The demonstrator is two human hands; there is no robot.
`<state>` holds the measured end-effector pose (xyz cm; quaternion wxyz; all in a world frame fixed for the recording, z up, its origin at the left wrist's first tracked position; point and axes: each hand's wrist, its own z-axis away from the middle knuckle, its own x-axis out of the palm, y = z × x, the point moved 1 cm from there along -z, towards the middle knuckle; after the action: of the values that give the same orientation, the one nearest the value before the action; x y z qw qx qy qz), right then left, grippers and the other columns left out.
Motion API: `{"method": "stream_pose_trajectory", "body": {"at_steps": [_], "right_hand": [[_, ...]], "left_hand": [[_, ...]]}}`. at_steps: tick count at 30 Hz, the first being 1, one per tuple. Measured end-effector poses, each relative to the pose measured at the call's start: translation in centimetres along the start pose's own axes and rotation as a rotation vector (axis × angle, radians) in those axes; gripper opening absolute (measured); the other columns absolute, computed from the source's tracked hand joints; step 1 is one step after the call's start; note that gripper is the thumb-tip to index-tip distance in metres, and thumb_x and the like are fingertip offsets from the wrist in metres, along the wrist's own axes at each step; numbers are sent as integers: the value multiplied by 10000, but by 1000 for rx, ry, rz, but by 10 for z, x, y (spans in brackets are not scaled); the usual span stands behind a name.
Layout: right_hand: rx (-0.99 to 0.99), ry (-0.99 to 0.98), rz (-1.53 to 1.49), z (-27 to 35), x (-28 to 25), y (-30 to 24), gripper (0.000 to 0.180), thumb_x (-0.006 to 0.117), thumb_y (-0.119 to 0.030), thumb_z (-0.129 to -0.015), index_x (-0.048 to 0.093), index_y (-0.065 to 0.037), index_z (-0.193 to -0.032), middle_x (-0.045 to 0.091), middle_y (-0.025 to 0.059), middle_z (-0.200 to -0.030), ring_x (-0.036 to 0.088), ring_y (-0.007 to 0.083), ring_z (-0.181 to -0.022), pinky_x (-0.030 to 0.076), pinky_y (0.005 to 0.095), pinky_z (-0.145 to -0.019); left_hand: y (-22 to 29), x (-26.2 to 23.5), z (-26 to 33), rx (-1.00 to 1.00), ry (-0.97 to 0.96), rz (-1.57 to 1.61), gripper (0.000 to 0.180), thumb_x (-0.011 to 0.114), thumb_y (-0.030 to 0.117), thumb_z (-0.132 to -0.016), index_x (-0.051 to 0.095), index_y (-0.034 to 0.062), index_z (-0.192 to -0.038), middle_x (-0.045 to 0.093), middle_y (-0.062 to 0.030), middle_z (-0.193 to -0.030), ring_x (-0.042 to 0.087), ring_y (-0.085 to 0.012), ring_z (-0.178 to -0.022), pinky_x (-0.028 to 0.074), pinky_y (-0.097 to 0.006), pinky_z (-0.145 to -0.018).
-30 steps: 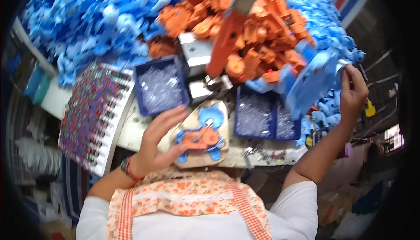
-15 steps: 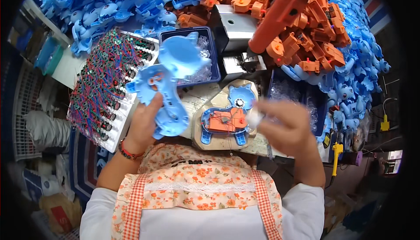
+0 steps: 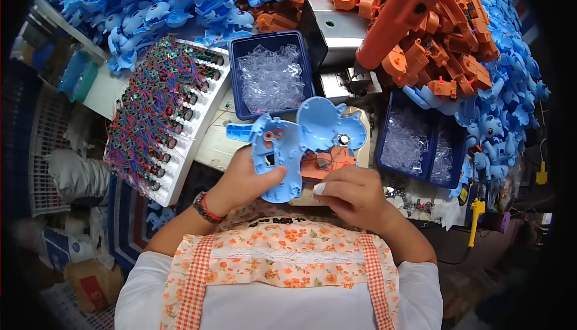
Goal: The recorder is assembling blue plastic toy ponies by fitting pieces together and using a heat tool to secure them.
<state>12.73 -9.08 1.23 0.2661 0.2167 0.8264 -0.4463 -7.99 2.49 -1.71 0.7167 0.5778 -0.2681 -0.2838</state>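
Your left hand (image 3: 247, 178) pinches the blue shell (image 3: 292, 154) by its lower body, the rounded head (image 3: 317, 124) reaching up and right of that grip, partly hiding the orange box (image 3: 324, 162) beside your right hand (image 3: 357, 199), whose curled hold is unclear

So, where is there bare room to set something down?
Bare worktop shows between the white tray and left blue bin, also between that tray and the teal basket. The far side is crowded with blue parts and orange housings.
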Motion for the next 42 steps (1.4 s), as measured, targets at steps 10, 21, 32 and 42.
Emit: {"method": "stream_pose_trajectory", "body": {"at_steps": [10, 21, 32, 42], "right_hand": [[117, 256, 246, -29, 26, -16, 194, 771, -48, -666, 700, -76, -845, 542, 49, -808, 538, 232, -709, 403, 360, -606], [143, 298, 344, -24, 31, -17, 173, 768, -93, -683, 706, -111, -844, 524, 24, -811, 514, 219, -782, 344, 377, -712], [147, 342, 411, -28, 32, -21, 145, 770, -108, -655, 709, -127, -785, 493, 10, -772, 494, 207, -763, 313, 382, -741], [153, 352, 412, -27, 34, -19, 150, 745, -76, -662, 693, -99, -800, 498, 20, -753, 509, 216, -729, 335, 384, -742]], "left_hand": [[3, 10, -3, 184, 42, -360, 346, 696, 172, -792, 646, -24, -1073, 703, -147, -895, 683, -209, -786, 536, -351, -729], [-2, 17, 0, 197, 71, -252, 291, 694, 130, -789, 647, -13, -1038, 702, -73, -865, 643, -118, -784, 528, -318, -714], [-2, 19, 0, 251, 107, -362, 390, 711, 145, -774, 630, -10, -1123, 695, -131, -909, 675, -210, -802, 534, -343, -740], [14, 20, 0, 521, 123, -690, 420, 709, 177, -769, 612, -1, -1137, 658, -211, -965, 653, -401, -862, 536, -433, -751]]}}
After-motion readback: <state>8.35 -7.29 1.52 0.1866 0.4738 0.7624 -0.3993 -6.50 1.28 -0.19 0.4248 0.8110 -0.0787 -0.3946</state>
